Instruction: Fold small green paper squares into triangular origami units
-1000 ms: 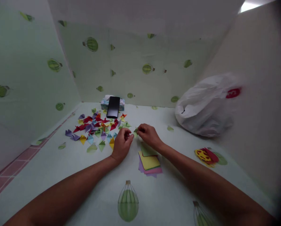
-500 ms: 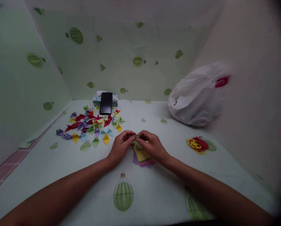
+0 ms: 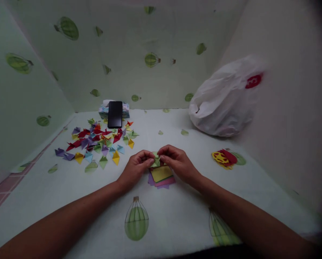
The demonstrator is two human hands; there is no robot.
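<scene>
Wht plastic bag (image 3: 221,104): red oval logo (image 3: 254,81) w/ wht char (image 3: 251,82), "3" or sideways "m", unclear.

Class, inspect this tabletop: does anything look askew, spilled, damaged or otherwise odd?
Mildly askew: the stack of yellow, pink and purple paper sheets near the bare left hand and bare right hand; its lower sheets jut out at uneven angles. Nothing visible looks spilled or damaged.

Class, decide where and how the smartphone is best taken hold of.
Probably by both long edges near the top, coming from the front and above: the slim smartphone appears propped upright against the tissue box, with folded papers around its foot.
</scene>
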